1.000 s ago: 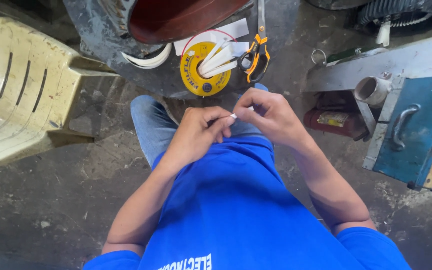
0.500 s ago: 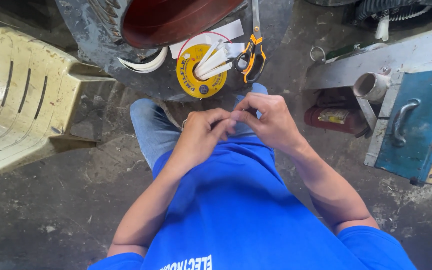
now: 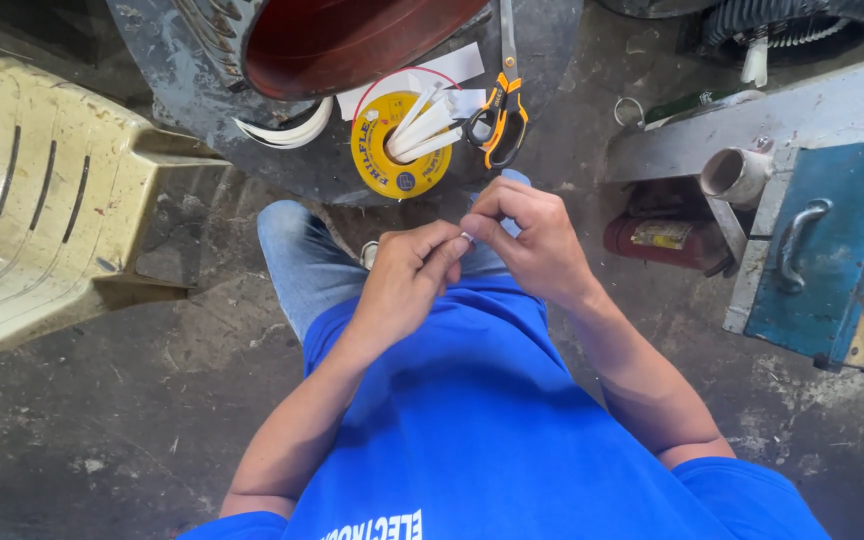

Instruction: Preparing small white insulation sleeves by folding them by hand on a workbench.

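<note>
My left hand and my right hand meet in front of my blue shirt, fingertips pinched together on a small pale piece between them; what it is stays too small to tell. Just beyond my hands, on a dark round motor housing, lies a yellow tape reel with white paper strips stuck in its hole. Orange-handled scissors lie beside the reel. My knees in blue jeans show below the housing.
A cream plastic chair stands at the left. At the right sit a blue metal box with a handle, a grey pipe end and a red can. The floor is stained dark concrete.
My hands have stayed pinched together, shifting slightly. The view has tilted, so the housing and reel sit lower in the picture.
</note>
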